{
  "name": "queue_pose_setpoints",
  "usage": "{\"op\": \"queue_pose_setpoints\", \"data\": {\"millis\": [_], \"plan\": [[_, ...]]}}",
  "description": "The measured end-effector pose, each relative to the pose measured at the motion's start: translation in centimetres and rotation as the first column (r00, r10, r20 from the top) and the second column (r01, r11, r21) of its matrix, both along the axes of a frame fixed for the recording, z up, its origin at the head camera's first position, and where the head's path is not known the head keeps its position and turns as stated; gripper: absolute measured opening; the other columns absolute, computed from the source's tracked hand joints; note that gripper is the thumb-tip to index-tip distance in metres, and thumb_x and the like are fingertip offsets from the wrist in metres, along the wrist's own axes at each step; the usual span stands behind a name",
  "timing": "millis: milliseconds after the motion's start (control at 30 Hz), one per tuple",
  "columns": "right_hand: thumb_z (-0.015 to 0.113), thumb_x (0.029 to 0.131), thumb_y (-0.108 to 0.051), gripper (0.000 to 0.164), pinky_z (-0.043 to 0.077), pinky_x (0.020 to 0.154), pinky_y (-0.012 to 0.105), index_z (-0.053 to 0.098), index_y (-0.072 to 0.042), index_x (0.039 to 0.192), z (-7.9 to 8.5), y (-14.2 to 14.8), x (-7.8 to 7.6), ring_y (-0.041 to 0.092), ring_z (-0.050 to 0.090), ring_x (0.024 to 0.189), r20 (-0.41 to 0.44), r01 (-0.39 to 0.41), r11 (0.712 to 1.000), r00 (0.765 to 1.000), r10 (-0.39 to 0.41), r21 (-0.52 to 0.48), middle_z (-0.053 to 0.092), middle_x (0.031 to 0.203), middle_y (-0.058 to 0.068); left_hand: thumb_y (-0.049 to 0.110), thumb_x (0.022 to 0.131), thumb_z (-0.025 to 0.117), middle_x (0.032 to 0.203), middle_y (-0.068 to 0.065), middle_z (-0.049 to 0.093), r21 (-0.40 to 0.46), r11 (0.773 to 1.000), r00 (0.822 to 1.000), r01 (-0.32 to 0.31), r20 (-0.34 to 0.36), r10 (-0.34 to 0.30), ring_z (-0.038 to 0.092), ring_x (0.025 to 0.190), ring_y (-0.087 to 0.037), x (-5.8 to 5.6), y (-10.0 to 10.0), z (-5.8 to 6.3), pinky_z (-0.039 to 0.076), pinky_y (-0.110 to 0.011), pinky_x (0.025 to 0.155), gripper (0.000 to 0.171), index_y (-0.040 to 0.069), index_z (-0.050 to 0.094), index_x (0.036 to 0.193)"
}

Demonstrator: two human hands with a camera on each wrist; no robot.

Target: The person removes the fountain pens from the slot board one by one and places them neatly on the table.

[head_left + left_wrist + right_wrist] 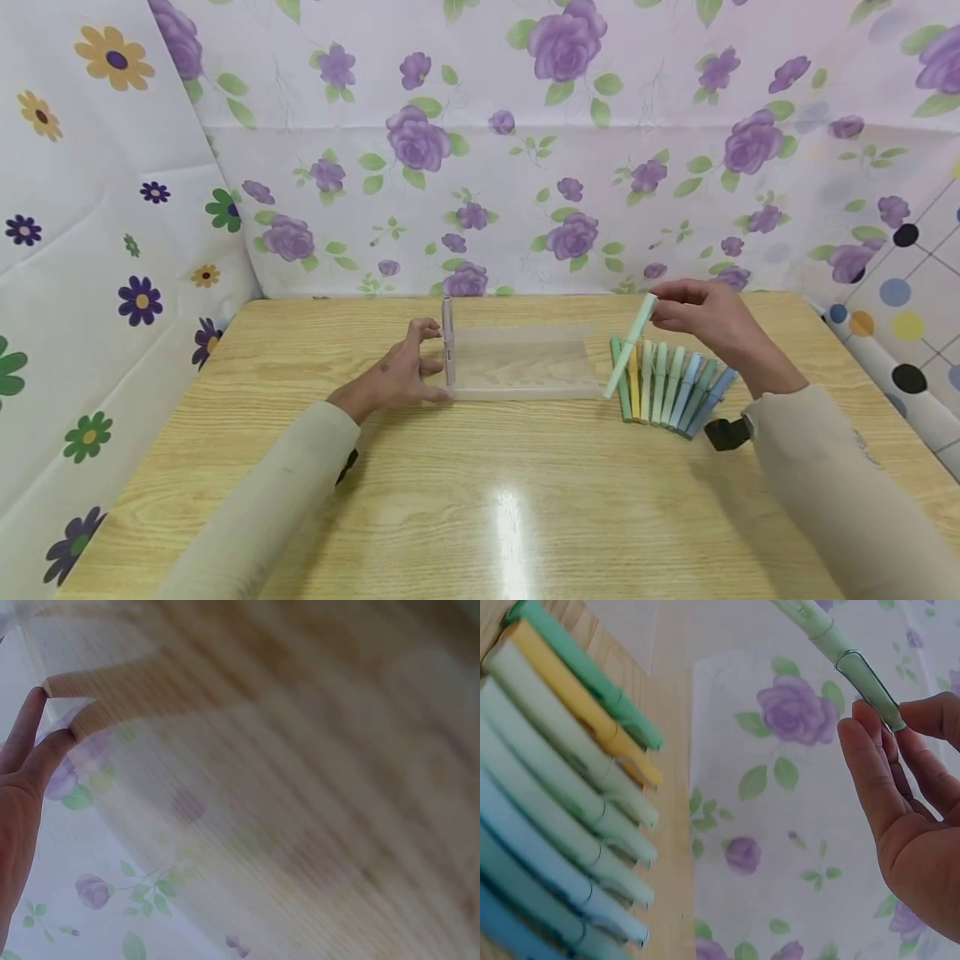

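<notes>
My right hand (693, 312) pinches a mint-green pen (630, 346) by its capped end, between thumb and fingertips. The pen slants over the left side of a fanned row of pens (675, 383) in green, yellow, pale green and blue. In the right wrist view, the pen's wire clip (862, 679) lies near the fingertips. My left hand (405, 367) holds the left end of a clear plastic case (517, 358), thumb at its near corner and fingers along its end. A mauve pen (448, 342) lies lengthwise at the case's left end, close to those fingers.
The wooden table (420, 500) meets a flower-printed cloth (480, 167) along its back edge. Another patterned cloth (112, 250) hangs at the left side, and a dotted one (900, 317) stands at the right. The fanned pens lie just right of the case.
</notes>
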State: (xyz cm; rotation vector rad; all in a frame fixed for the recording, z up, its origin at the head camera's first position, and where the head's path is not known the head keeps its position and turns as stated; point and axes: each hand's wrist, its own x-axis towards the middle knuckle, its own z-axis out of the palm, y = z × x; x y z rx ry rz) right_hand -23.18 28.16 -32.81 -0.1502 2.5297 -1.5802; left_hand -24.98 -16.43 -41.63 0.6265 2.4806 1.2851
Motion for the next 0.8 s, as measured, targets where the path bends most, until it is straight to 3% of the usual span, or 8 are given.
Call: {"op": "queue_pose_setpoints", "data": {"millis": [300, 633, 800], "plan": [[0.059, 0.102, -0.031, 0.055, 0.055, 0.083, 0.021, 0.046, 0.005, 0.142, -1.0, 3.8, 0.8, 0.006, 0.068, 0.095, 0.019, 0.058, 0.998, 0.998, -0.058, -0.009, 0.065, 0.105, -0.005, 0.014, 0.078, 0.088, 0.159, -0.017, 0.021, -0.019, 1.000, 1.000, 0.001, 0.002, -0.001, 0.057, 0.125, -0.035, -0.1, -0.1, 0.0, 0.055, -0.045, 0.088, 0.098, 0.018, 0.015, 0.144], [0.062, 0.100, -0.032, 0.042, 0.055, 0.081, 0.021, 0.054, -0.007, 0.133, -2.5, 8.2, 2.1, 0.005, 0.068, 0.095, 0.083, 0.115, 0.992, 0.990, -0.111, -0.046, 0.069, 0.101, -0.012, 0.014, 0.079, 0.087, 0.159, -0.017, 0.021, -0.018, 1.000, 1.000, 0.003, -0.004, -0.003, 0.057, 0.125, -0.035, -0.2, -0.2, -0.1, 0.056, -0.044, 0.086, 0.098, 0.015, 0.014, 0.144], [0.061, 0.102, -0.027, 0.020, 0.055, 0.080, 0.021, 0.063, -0.020, 0.120, -3.0, 9.9, 2.7, 0.005, 0.069, 0.093, 0.100, 0.109, 0.991, 0.990, -0.101, -0.081, 0.069, 0.101, -0.012, 0.014, 0.079, 0.087, 0.159, -0.017, 0.020, -0.017, 1.000, 1.000, -0.002, 0.000, 0.002, 0.057, 0.125, -0.035, -0.2, -0.1, -0.1, 0.056, -0.043, 0.085, 0.098, 0.017, 0.015, 0.144]]}}
